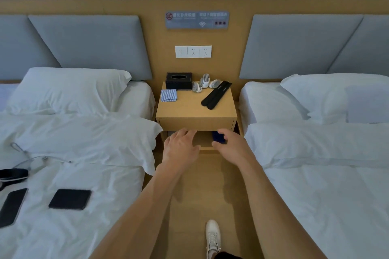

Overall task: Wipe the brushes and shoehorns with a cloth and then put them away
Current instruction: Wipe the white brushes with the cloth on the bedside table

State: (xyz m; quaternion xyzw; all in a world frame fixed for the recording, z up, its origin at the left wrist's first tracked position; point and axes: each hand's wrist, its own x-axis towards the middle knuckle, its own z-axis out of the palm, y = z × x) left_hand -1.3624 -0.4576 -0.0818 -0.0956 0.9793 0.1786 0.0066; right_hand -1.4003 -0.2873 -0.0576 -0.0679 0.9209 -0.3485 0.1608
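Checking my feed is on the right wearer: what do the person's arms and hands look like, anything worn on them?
Both arms are bare as far as the frame shows: no sleeves or gloves. The left hand and right hand show no rings, and neither wrist carries a watch or band. No markings are visible on either forearm.

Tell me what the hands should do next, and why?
Probably lift the right hand up to the striped cloth on the nightstand. Both hands are empty, the left hand too, while the brushes and black shoehorns lie untouched, so wiping needs the cloth first.
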